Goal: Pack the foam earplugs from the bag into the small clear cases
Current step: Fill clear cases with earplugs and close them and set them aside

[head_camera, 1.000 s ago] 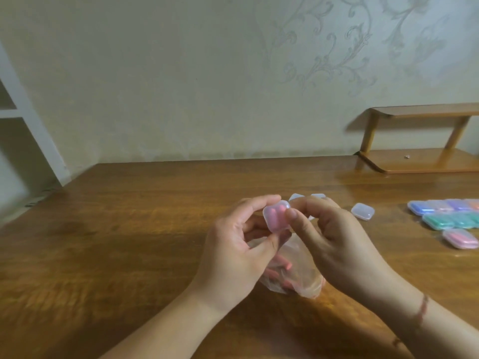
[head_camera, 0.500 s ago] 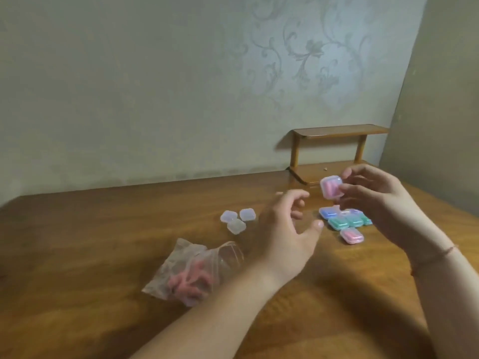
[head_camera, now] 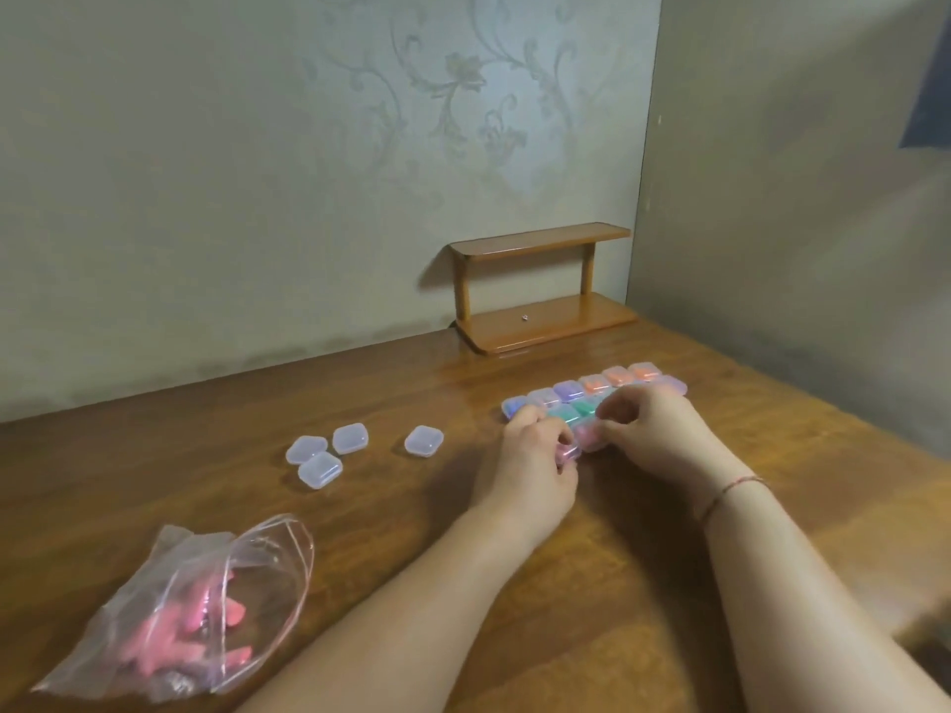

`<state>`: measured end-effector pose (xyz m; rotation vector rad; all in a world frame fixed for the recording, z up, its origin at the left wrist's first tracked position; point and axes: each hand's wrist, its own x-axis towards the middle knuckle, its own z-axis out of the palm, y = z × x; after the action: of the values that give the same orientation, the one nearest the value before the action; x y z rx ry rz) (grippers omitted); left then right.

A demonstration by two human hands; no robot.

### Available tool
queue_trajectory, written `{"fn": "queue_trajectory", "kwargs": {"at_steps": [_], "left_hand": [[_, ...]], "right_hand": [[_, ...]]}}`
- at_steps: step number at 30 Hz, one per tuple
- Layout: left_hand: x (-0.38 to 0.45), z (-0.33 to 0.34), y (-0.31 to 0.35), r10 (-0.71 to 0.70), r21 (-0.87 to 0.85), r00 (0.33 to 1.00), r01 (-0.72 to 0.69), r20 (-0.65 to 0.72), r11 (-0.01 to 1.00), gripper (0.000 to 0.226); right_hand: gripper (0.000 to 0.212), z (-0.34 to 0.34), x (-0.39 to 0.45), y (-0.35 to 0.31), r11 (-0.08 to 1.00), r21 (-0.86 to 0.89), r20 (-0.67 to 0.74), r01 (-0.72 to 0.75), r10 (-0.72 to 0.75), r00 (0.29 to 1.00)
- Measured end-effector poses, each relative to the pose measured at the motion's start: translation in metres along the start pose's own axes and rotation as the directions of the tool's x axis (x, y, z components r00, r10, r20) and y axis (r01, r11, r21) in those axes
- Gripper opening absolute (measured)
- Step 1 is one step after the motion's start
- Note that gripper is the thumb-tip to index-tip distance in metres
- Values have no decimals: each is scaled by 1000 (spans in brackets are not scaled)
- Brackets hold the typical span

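Pink foam earplugs [head_camera: 185, 630] fill a clear bag [head_camera: 267, 584] on the brown wood-grain tabletop [head_camera: 206, 506]. Packed cases [head_camera: 592, 391] show purple, orange and green; the wallpaper [head_camera: 453, 95] bears a pale floral scroll.

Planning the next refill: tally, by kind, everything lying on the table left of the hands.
Empty clear cases: 4
Bag of pink earplugs: 1
Total: 5

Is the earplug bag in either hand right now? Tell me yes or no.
No: the bag lies on the table apart from both hands, which are at the filled cases.
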<state>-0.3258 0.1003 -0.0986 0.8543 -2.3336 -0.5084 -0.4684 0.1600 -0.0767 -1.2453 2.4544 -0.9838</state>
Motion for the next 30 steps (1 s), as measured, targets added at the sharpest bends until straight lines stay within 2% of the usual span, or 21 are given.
{"fn": "queue_trajectory", "kwargs": {"at_steps": [5,9,11,13,15,17,19,21,24,26,27,28,29,30], "left_hand": [[-2,-1,-3,19,-15,1000,-19,-10,1000,28],[-9,-16,0,61,9,998,-61,-15,998,25],[-19,-34,5,147,128,988,-153,51,980,22],[-36,-57,5,273,214,955,-292,115,932,22],[-59,-83,2,430,257,895,-446,121,857,19],[-84,-109,-8,518,274,844,-535,137,799,19],[-108,-134,-24,539,285,836,-544,105,789,21],[-126,-160,-44,530,283,848,-514,25,810,19],[-145,-190,-82,451,188,882,-423,-140,886,17],[-155,-204,-100,282,-39,930,-299,-235,954,19],[-159,-209,-107,152,-201,948,-213,-281,956,21],[-161,-213,-111,-11,-386,952,-113,-305,916,24],[-162,-216,-112,-183,-571,943,-10,-280,821,31],[-162,-217,-114,-319,-718,928,88,-193,690,38]], "right_hand": [[14,-1,-2,-3,999,-44,-5,-2,2,1000],[16,0,-3,-6,1000,-22,-124,-1,-2,992],[17,3,-7,-16,1000,-9,-244,28,-29,969],[16,12,-18,-34,991,-32,-306,129,-132,943],[19,27,-32,-60,945,-134,-203,298,-321,925],[29,48,-39,-84,831,-281,-4,480,-501,865],[42,68,-36,-102,738,-375,143,561,-552,822],[50,83,-26,-114,706,-427,230,565,-519,823],[43,96,-15,-122,710,-433,267,555,-487,831],[37,100,-22,-131,746,-366,212,556,-514,831],[37,101,-29,-138,763,-291,168,577,-553,816],[39,103,-39,-148,760,-189,118,622,-612,782],[41,104,-52,-160,728,-64,72,682,-679,731],[43,103,-67,-174,674,75,44,735,-739,672]]}}
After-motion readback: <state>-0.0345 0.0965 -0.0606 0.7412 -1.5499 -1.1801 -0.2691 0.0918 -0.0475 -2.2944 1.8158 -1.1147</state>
